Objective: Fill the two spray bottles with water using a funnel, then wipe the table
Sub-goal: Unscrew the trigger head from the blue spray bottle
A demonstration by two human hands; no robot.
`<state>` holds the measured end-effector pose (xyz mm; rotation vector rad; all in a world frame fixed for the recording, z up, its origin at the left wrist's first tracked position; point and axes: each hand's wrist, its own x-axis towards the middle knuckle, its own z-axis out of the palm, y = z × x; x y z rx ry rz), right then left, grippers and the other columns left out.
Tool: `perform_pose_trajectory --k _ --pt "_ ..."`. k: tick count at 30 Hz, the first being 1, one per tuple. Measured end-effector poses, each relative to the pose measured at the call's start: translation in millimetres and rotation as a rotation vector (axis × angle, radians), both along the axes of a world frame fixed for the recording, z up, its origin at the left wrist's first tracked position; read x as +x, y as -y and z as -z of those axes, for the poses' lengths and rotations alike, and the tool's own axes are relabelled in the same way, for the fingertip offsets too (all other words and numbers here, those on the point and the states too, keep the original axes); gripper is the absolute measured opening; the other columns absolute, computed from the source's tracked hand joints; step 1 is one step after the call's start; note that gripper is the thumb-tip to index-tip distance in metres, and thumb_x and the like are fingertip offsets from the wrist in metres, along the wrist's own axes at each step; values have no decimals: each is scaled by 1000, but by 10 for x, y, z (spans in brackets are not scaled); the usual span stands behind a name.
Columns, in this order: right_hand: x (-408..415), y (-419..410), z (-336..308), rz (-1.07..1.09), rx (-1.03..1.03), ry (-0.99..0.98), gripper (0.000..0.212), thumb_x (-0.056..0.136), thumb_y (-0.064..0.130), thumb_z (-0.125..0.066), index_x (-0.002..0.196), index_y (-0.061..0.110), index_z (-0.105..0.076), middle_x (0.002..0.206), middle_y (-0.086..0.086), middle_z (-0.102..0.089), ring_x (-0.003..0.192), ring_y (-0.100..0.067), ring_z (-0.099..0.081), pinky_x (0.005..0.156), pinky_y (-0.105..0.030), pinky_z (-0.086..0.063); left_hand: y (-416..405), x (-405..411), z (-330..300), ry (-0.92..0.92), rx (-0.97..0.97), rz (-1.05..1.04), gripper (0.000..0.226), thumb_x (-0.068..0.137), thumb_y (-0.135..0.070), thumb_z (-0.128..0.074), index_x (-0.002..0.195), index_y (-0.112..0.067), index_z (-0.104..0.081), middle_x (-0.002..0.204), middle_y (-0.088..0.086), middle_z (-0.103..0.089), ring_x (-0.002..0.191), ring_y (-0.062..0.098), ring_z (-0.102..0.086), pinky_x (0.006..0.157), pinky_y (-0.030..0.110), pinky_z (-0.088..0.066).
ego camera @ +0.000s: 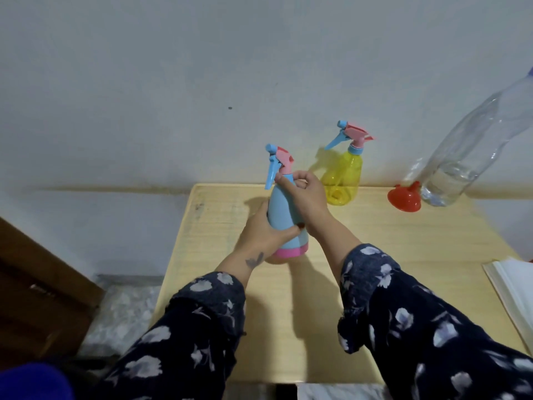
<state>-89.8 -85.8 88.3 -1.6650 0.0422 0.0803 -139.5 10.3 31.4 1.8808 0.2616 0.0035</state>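
Blue bottle stands on the pale woodgrain tabletop; left hand wraps its smooth body, right hand pinches the neck collar.

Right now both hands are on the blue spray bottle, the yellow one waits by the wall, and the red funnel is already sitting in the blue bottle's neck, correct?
Not quite. In the head view the red funnel lies on the table beside the clear water bottle. The blue spray bottle still wears its sprayer head.

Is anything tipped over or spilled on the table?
Yes, the red funnel lies tipped on its side beside the clear water bottle. No spill shows. Both spray bottles stand upright.
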Motion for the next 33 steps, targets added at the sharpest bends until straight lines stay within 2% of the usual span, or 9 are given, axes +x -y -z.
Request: perform_pose_trajectory --k 2,5,10,17,20,23,26,29,33 --pt "-92 12 -53 -27 15 -14 24 84 35 -71 92 14 -62 73 5 -65 64 -4 -58 58 -19 -44 -24 -88 -40 4 29 -17 66 60 -51 -84 113 -42 -44 100 -20 -62 90 7 -65 80 41 -59" --pt "-218 -1 -115 -92 27 -33 32 91 42 -61 93 11 -67 82 2 -63 76 -11 -57 66 -23 -43 -54 -179 -127 9 74 -36 66 63 -50 -83 115 -42 -44 98 -21 -61 88 6 -64 78 40 -59" --pt "-315 -60 -150 43 61 10 28 80 39 -74 75 21 -53 81 -1 -61 71 -9 -57 63 -23 -43 -31 -265 -215 18 224 -59 72 64 -46 -80 125 -38 -43 101 -12 -62 88 14 -63 74 41 -58" --pt "-381 2 -144 -47 56 -26 28 95 38 -53 97 15 -68 85 3 -63 76 -9 -55 64 -21 -41 -14 -305 -204 13 288 -87 91 61 -54 -78 138 -38 -33 102 -13 -59 86 13 -62 72 40 -58" --pt "-362 14 -154 -3 35 -2 41 87 46 -63 112 13 -59 95 3 -63 81 -2 -54 67 -19 -41 20 -293 -220 -6 362 -101 86 63 -55 -77 136 -35 -36 105 -9 -60 90 18 -62 77 41 -57" --pt "-314 40 -130 92 -39 19 49 75 48 -76 101 15 -51 88 0 -62 80 -9 -57 67 -24 -42 66 -283 -211 -9 403 -94 81 64 -54 -76 133 -35 -38 108 -8 -62 94 21 -62 78 41 -55" --pt "-277 129 -95 75 -61 47 32 84 37 -70 96 10 -59 79 3 -59 77 -13 -54 66 -24 -41 110 -287 -194 -7 421 -95 76 64 -57 -75 128 -34 -41 105 -9 -62 91 21 -62 74 39 -55" --pt "-280 199 -90 -25 -64 32 30 95 29 -53 105 4 -66 91 -3 -61 84 -15 -52 69 -27 -39 152 -273 -175 -11 419 -105 71 66 -55 -76 125 -34 -43 101 -10 -60 87 19 -60 70 35 -52" --pt "-246 186 -73 37 -48 36 41 84 42 -68 112 16 -55 102 3 -60 89 -8 -55 71 -22 -42 231 -243 -160 9 411 -78 68 64 -51 -77 120 -34 -43 102 -10 -61 90 19 -61 73 37 -54"
